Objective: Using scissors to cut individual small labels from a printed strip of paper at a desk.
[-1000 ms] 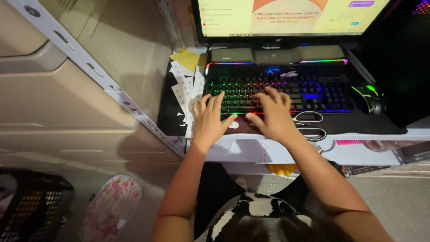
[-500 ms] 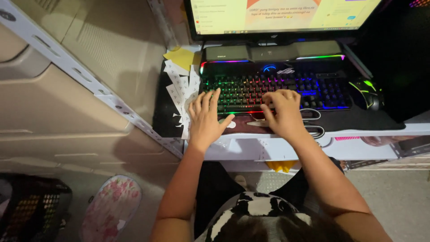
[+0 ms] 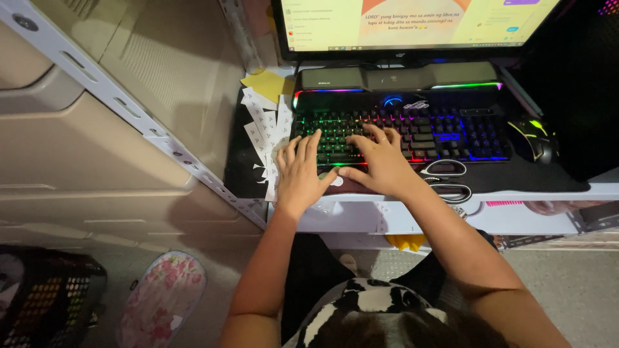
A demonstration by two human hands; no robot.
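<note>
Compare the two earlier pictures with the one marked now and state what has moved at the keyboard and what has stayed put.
The right hand has moved left along the lit keyboard, ending close beside the left hand, their thumbs nearly meeting. The left hand stays spread at the keyboard's left end. Nothing was picked up or let go. The scissors, mouse and paper slips lie as before.

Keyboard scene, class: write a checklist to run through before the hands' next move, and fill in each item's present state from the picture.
1. Left hand on the keyboard: ok, fingers spread over the left keys.
2. Right hand on keys: ok.
3. Scissors apart from right hand: ok, just beside the wrist.
4. Mouse untouched: ok.
5. Paper strips off the keys: ok, lying left of the keyboard.
6. Key being pressed: cannot tell.
</note>
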